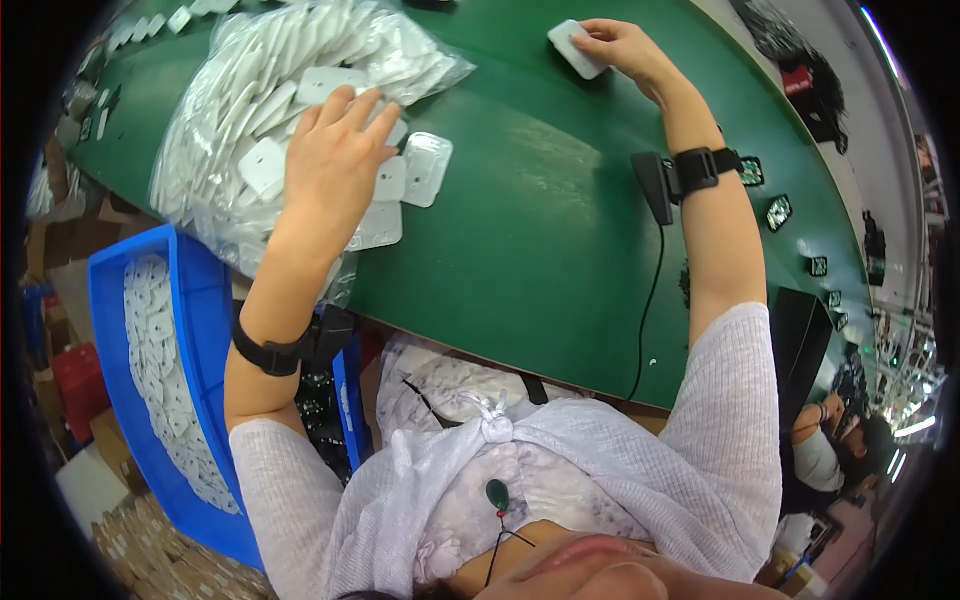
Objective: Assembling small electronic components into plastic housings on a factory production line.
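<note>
At the far right of the table my right hand point(628, 58) grips a white plastic cover point(577, 50) with rounded corners, thumb and fingers on its near edge. My left hand point(338, 150) lies palm down with fingers spread over loose white covers point(328, 84) at the mouth of a clear plastic bag point(425, 62). Many more such covers are stacked inside this bag. Beside the left fingertips, a single white cover point(429, 170) rests on the green surface, showing its hollow side. Part of another cover point(380, 226) shows below my left wrist.
The green table point(500, 270) curves across the view. A blue bin point(185, 330) of small white parts stands on the left. Small circuit boards point(779, 212) lie along the right edge, near a black box point(800, 340). A black cable point(655, 300) hangs from my right wrist strap. Another person sits far right.
</note>
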Demonstrator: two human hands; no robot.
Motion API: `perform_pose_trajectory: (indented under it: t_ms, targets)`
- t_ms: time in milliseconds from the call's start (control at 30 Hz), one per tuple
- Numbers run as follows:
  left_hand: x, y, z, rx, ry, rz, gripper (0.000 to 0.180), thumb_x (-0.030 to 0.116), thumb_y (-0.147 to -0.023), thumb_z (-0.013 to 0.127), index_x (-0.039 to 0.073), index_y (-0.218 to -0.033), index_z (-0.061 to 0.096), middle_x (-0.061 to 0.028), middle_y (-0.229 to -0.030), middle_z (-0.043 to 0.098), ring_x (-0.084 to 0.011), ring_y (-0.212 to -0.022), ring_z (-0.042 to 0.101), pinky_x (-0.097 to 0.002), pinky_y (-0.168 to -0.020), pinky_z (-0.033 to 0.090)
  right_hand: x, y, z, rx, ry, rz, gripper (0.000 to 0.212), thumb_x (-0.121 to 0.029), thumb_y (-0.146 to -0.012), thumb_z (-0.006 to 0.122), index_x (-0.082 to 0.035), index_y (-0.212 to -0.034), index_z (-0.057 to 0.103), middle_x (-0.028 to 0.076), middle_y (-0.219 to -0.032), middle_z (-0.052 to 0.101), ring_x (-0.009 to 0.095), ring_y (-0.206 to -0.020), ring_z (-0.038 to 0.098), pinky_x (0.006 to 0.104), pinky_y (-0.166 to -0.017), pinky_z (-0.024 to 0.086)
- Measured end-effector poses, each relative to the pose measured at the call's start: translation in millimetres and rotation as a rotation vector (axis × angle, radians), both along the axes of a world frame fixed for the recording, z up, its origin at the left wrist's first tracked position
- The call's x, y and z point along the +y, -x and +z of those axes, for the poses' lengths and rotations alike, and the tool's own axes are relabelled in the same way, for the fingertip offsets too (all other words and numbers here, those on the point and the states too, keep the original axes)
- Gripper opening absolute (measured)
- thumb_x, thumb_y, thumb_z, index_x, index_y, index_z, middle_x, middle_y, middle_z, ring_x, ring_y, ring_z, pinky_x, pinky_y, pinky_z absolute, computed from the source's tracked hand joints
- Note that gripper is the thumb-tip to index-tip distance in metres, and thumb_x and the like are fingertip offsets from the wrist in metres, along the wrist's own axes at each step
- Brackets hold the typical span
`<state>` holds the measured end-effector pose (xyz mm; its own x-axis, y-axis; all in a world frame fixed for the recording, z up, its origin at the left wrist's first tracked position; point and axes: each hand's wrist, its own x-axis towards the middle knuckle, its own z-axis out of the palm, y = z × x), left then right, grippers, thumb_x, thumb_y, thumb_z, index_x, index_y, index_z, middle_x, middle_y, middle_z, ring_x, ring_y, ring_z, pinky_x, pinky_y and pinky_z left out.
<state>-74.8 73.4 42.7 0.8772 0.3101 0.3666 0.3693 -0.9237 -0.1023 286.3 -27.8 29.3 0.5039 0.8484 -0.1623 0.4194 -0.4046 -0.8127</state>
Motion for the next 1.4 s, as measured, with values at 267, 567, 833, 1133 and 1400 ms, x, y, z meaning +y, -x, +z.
perform_pose_trajectory:
  t_ms: [267, 567, 833, 1133, 1400]
  targets:
    - [-3, -20, -2, 0.088, 0.032, 0.093, 0.034, 0.017, -0.077, 0.071, 0.013, -0.11, 0.063, -0.0062, -0.109, 0.063, -0.0263, -0.101, 0.057, -0.0381, -0.081, 0.049, -31, -16, 16, -0.298, -0.228, -0.08, 0.035, -0.023, -0.088, 0.068, 0.003, -0.11, 0.065, 0.01, -0.095, 0.069, 0.014, -0.083, 0.062, 0.0276, -0.074, 0.05]
    - [-5, -7, 14, -0.247, -0.194, -0.054, 0.027, 0.014, -0.08, 0.069, 0.015, -0.108, 0.071, -0.0075, -0.102, 0.065, -0.0241, -0.09, 0.06, -0.037, -0.075, 0.048, -184, 47, 93, -0.392, -0.135, -0.203, 0.025, -0.017, -0.088, 0.065, 0.001, -0.105, 0.065, 0.01, -0.09, 0.07, 0.014, -0.076, 0.063, 0.0283, -0.068, 0.05]
    - [-77, -27, 18, -0.565, 0.975, -0.124, 0.01, 0.005, -0.093, 0.058, 0.001, -0.1, 0.064, -0.0042, -0.083, 0.061, -0.0084, -0.066, 0.057, -0.0224, -0.057, 0.047, -271, 92, 35, -0.777, 0.16, 0.012, 0.009, -0.006, -0.079, 0.065, -0.003, -0.087, 0.061, 0.009, -0.085, 0.058, 0.028, -0.087, 0.056, 0.037, -0.078, 0.047]
    - [-138, -83, -7, -0.473, 1.619, -0.275, 0.023, 0.0, -0.093, 0.051, 0.002, -0.112, 0.064, -0.0049, -0.088, 0.063, -0.007, -0.065, 0.06, -0.0193, -0.054, 0.046, -268, 95, 22, -0.912, 0.215, 0.237, 0.013, 0.004, -0.079, 0.061, -0.001, -0.084, 0.049, 0.011, -0.088, 0.052, 0.031, -0.087, 0.05, 0.0397, -0.076, 0.045]
    - [-140, -93, -18, -0.494, 1.682, -0.269, 0.02, 0.001, -0.094, 0.051, 0.001, -0.108, 0.066, -0.0053, -0.092, 0.062, -0.0078, -0.065, 0.061, -0.0197, -0.054, 0.047, -265, 99, 28, -0.688, 0.031, 0.094, 0.011, 0.002, -0.079, 0.063, 0.0, -0.083, 0.052, 0.013, -0.084, 0.055, 0.03, -0.081, 0.054, 0.0379, -0.071, 0.045]
